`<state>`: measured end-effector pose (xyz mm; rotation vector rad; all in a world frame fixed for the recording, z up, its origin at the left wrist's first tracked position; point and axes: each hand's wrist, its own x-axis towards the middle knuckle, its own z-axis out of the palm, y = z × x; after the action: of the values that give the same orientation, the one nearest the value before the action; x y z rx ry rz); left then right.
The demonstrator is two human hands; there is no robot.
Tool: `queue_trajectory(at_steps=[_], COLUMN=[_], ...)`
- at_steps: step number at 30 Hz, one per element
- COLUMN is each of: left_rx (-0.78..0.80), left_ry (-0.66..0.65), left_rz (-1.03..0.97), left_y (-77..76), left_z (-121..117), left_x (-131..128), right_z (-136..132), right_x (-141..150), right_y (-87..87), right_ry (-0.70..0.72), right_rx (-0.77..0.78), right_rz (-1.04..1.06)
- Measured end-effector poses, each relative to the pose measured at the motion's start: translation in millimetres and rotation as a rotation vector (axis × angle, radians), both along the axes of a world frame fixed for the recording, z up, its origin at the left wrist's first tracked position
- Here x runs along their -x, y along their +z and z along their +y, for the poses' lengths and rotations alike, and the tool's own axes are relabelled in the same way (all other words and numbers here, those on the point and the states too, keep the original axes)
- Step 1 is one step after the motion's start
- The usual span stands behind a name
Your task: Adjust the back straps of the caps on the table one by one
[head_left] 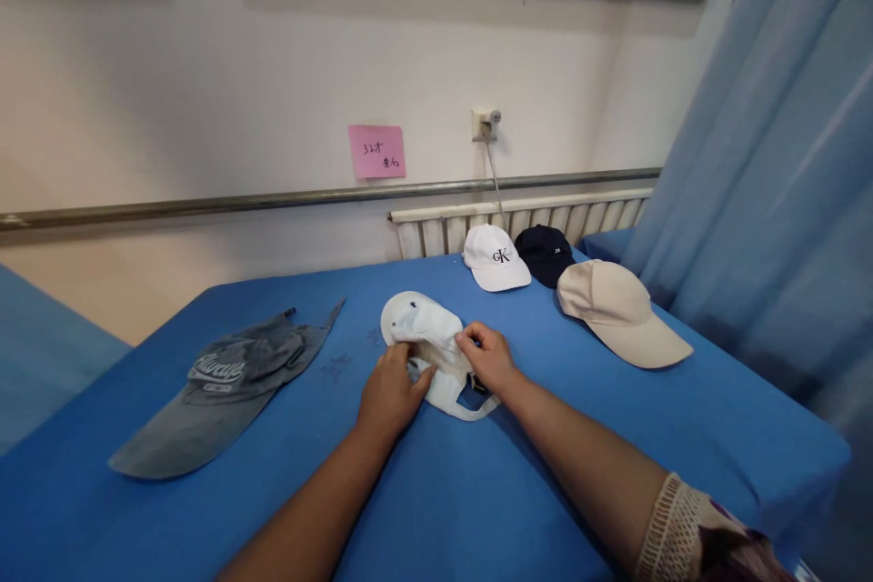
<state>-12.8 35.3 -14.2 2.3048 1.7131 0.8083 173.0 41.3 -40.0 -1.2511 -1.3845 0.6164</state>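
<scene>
A pale, whitish baseball cap [426, 323] with a small dark emblem lies at the middle of the blue-covered table [436, 491]. Its crown is partly folded in, and the back strap with a dark buckle points toward me. My left hand [392, 391] grips the cap's near left edge, fingertips tucked inside and thumb over the side. On the opposite edge, my right hand [487, 355] pinches the fabric between thumb and fingers. The inside of the cap is partly hidden by my hands.
A grey cap [232, 382] lies left, its strap undone. At the back right stand a white cap [495, 255], a dark navy cap [544, 253] and a beige cap [617, 305]. Behind are a radiator [436, 235] and rail [286, 198]; a blue curtain [770, 155] hangs right.
</scene>
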Motion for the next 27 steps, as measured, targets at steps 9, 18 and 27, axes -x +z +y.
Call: queue_trajectory(at_steps=[9,18,27], left_rx=[-0.119,0.074,0.047], left_ry=[0.018,0.067,0.061], left_rz=[-0.425,-0.266,-0.422], left_y=[8.3,4.4,-5.5], left_z=[5,15,18], left_x=[25,54,47], right_z=[-10,-10,-12], right_x=[-7,-7,4], right_y=[14.9,8.6,9.0], right_ry=[-0.053,-0.03,0.161], right_rx=[-0.086,-0.117,-0.153], right_rz=[0.016,-0.016,-0.087])
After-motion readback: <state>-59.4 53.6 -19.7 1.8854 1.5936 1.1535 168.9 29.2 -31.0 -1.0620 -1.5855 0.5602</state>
